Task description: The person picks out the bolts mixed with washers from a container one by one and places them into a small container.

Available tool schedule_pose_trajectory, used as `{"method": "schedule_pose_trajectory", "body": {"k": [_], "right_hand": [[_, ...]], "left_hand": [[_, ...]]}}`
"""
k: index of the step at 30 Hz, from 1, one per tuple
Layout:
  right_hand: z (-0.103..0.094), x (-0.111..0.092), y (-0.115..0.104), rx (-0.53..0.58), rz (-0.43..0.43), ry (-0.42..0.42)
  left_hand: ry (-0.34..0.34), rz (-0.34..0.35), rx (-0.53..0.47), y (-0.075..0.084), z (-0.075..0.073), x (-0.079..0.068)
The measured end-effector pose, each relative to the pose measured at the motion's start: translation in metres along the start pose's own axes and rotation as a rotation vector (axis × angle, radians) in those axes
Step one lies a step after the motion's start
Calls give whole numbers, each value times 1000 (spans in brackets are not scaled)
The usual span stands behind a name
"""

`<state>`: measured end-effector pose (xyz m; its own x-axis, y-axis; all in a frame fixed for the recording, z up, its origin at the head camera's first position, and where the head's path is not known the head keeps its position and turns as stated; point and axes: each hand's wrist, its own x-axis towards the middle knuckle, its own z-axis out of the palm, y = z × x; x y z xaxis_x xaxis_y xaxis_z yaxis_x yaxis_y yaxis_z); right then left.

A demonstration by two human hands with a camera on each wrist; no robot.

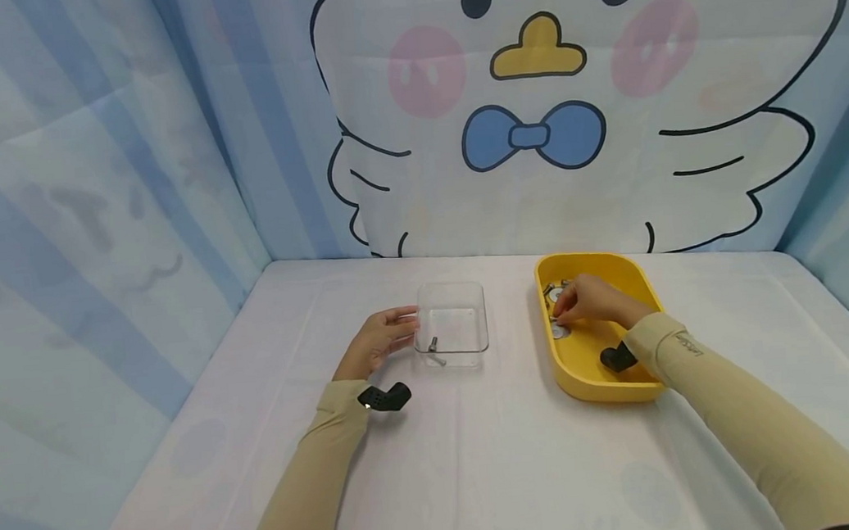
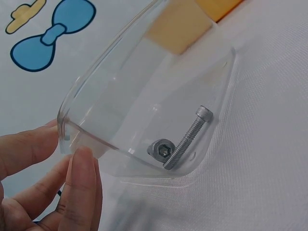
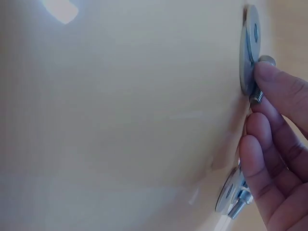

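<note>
A clear plastic box (image 1: 472, 315) stands near the middle of the table, with my left hand (image 1: 381, 340) holding its left side. In the left wrist view, the fingers (image 2: 82, 166) are at the box's rim. Inside lie two socket head screws; one screw (image 2: 190, 137) leans across the other (image 2: 163, 149). My right hand (image 1: 595, 301) reaches into the yellow tray (image 1: 568, 386) along its left wall. There the thumb (image 3: 276, 82) and fingers pinch a screw (image 3: 257, 97) beside two overlapping washers (image 3: 246, 62). Lower down, another washer (image 3: 227, 192) lies against a screw (image 3: 237, 209).
A white cloth covers the table (image 1: 453, 460). A printed curtain (image 1: 539, 208) hangs along the back edge, another (image 1: 100, 279) along the left. The yellow tray is to the right of the clear box, with table surface between them.
</note>
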<state>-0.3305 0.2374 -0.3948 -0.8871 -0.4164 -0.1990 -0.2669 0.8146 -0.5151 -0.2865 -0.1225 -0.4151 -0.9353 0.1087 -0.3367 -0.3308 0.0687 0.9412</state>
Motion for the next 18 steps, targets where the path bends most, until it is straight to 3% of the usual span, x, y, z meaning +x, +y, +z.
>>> {"method": "schedule_pose_trajectory", "body": {"k": [18], "right_hand": [[3, 1, -3, 11, -39, 8]], "left_hand": [[-2, 15, -1, -2, 0, 0]]}}
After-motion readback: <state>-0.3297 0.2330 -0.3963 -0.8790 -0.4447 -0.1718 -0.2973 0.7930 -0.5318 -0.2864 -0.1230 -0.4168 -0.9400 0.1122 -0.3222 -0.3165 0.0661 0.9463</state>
